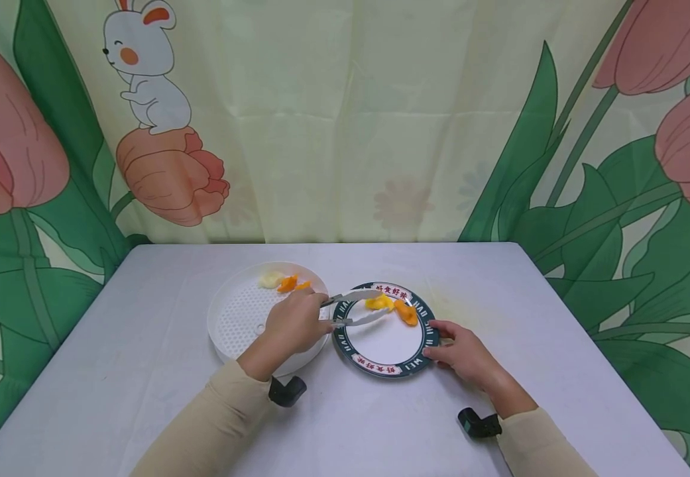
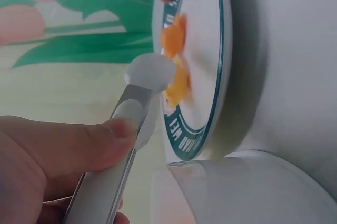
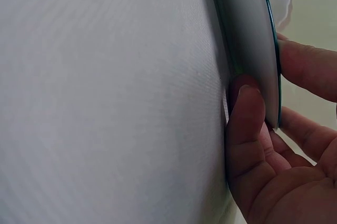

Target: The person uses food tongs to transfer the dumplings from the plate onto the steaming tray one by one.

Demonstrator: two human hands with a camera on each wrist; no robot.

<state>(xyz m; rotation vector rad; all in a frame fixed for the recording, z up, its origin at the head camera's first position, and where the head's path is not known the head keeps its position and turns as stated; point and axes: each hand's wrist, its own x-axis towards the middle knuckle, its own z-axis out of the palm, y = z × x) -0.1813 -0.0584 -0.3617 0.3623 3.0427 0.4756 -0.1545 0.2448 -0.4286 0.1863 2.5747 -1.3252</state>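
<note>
My left hand (image 1: 297,321) holds a pair of tongs (image 1: 364,294) with pale tips, reaching over a round plate (image 1: 374,346) with a dark green lettered rim. The tongs' arms stand apart, one on either side of a yellow food-like piece (image 1: 380,303); whether they touch it I cannot tell. Beside that piece, also on the plate, lies an orange piece (image 1: 405,313). At the plate's right edge my right hand (image 1: 464,351) grips the rim. The right wrist view shows its thumb (image 3: 247,108) against the plate's underside, with other fingers at the rim.
Left of the plate stands a white round tray (image 1: 234,328) with a perforated bottom, partly under my left forearm. A pale piece (image 1: 271,279) and orange pieces (image 1: 287,283) lie near its far edge. A white cloth (image 1: 500,285) covers the table, with a printed curtain (image 1: 345,132) behind.
</note>
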